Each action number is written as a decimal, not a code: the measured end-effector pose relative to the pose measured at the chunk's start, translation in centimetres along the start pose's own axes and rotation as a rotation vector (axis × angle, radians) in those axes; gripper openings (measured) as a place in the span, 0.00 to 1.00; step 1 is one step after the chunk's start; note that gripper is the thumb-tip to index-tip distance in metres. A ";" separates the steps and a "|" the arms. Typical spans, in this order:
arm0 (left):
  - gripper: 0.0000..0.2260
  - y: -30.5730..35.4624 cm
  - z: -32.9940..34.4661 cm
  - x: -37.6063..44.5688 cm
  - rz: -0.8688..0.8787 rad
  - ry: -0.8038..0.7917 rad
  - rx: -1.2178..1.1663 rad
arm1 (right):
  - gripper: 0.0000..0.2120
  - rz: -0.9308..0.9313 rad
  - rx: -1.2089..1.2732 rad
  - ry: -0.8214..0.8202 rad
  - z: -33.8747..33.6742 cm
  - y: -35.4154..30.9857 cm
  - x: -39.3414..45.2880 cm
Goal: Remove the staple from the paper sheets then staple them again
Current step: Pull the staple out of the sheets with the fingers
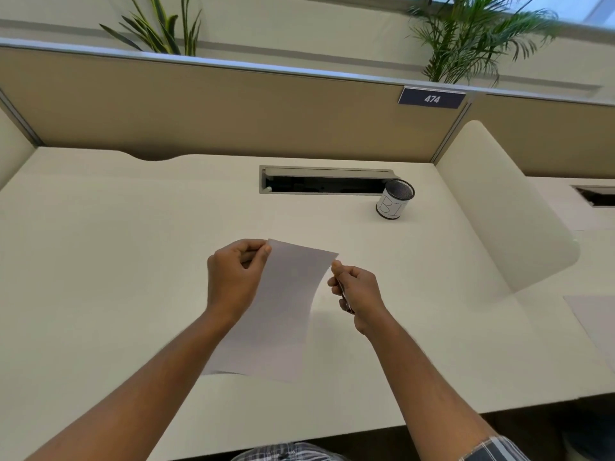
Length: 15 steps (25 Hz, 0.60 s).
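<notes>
from my feed i see the left hand point(234, 277) pinching the top left corner of the paper sheets point(279, 311), its fingers point(256, 252) curled tight against the thumb at that corner. the sheets hang lifted and curved between the two hands, upper edge raised toward the far side, lower edge down on the table point(116, 261) near the front. the right hand point(357, 292) sits just beside the sheets' top right corner, thumb tip close to the paper edge, though i cannot tell whether it touches. its fingers are curled round a slim dark tool point(344, 299) that runs down along the palm; it is too small and blurred for me to say what it is. i can't make out a staple at this size. farther back on the table a mesh pen cup point(395, 199) with a white label stands beside a cable slot point(324, 179). a number plate point(432, 98) reading 474 sits on the partition point(199, 111), with plants point(472, 38) behind it. another sheet point(595, 317) lies at the right edge.
</notes>
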<state>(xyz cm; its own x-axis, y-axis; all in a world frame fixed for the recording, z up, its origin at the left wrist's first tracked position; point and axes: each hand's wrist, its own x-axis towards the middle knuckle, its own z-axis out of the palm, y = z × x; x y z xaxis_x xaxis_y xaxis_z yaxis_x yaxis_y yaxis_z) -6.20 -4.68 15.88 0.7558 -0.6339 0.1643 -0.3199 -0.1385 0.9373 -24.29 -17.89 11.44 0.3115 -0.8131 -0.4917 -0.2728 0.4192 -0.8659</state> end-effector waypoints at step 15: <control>0.07 -1.1 0.8 -0.3 -0.062 0.003 -0.022 | 0.21 0.096 -0.696 0.178 -9.2 2.0 10.7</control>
<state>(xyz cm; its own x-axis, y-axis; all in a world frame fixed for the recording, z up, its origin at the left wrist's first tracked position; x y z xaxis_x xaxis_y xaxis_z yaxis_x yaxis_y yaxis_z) -6.57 -4.96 14.57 0.7754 -0.6224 0.1065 -0.2599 -0.1609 0.9521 -29.92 -29.50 5.24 0.1199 -0.8639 -0.4892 -0.8265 0.1861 -0.5312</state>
